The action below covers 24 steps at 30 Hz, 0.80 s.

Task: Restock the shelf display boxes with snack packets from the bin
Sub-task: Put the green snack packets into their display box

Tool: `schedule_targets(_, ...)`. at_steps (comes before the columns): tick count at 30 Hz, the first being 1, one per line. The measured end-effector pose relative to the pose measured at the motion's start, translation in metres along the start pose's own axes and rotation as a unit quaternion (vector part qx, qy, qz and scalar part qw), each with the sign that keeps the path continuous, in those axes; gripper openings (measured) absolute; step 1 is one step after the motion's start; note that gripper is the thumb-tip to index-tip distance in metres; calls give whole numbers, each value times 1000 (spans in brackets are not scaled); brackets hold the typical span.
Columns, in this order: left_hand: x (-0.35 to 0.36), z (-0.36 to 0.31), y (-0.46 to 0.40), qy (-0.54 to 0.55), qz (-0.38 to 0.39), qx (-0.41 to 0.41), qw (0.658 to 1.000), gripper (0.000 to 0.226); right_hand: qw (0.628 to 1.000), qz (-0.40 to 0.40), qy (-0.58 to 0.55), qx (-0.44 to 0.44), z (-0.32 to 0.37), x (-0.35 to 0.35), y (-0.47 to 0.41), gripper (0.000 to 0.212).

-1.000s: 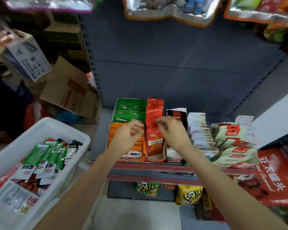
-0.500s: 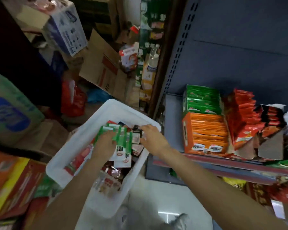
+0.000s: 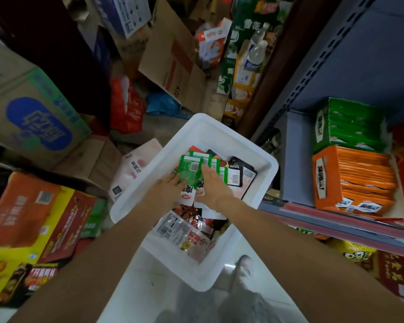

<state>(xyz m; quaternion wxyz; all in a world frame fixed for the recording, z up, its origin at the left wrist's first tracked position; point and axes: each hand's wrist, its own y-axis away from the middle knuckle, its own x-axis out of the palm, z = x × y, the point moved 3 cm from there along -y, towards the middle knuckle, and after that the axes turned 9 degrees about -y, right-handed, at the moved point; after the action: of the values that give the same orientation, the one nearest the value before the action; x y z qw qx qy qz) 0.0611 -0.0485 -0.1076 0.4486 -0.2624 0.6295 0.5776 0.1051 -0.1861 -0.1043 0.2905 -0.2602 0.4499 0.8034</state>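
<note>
A grey metal shelf (image 3: 296,159) fills the right side, its back panel rising behind the goods. To the left, cardboard cartons (image 3: 33,108) lie piled on the floor, some printed blue and green, others red and yellow. A white plastic bin (image 3: 219,129) stands on the floor between the cartons and the shelf, just beside the shelf's edge. On the shelf sit 2 display boxes side by side: an orange box (image 3: 324,180) nearer the front, packed with orange packets, and a green box (image 3: 322,127) behind it, packed with green packets. Inside the bin lies a loose heap of snack packets: green packets (image 3: 191,166) on top, black packets (image 3: 243,173) beside them toward the shelf, and red and white ones lower down. The left hand (image 3: 167,188) rests on the green packets with fingers fairly straight, touching their left edge. The right hand (image 3: 211,185) lies flat on the same packets, fingers spread forward. Both hands sit close together over the heap
</note>
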Motion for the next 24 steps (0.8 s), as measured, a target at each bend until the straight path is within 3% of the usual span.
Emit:
schedule_targets(3, -7, 4, 5, 69, -71, -1, 995, 45, 999, 5, 43, 9, -3, 7, 1, 106)
schedule_targets(6, -20, 10, 14, 193, -143, -60, 969, 38, 997, -11, 79, 2, -5, 11, 4, 102)
schedule_targets(9, -32, 15, 19, 258, -182, -110, 942, 36, 990, -31, 133, -31, -1, 11, 7, 69)
schedule_targets(12, -40, 22, 23, 225, -215, -133, 941, 32, 978, -37, 183, -95, 6, 0, 15, 39)
schedule_targets(15, -57, 28, 28, 234, -273, -141, 922, 27, 990, -43, 40, -125, 2, -24, 26, 32)
schedule_targets(17, -74, 27, 31, 268, -303, -129, 906, 22, 983, -117, -73, -118, -3, -48, 35, 26)
schedule_targets(24, -143, -7, 9, 384, -331, -18, 862, 18, 919, -320, -184, -136, -8, -131, 86, 15)
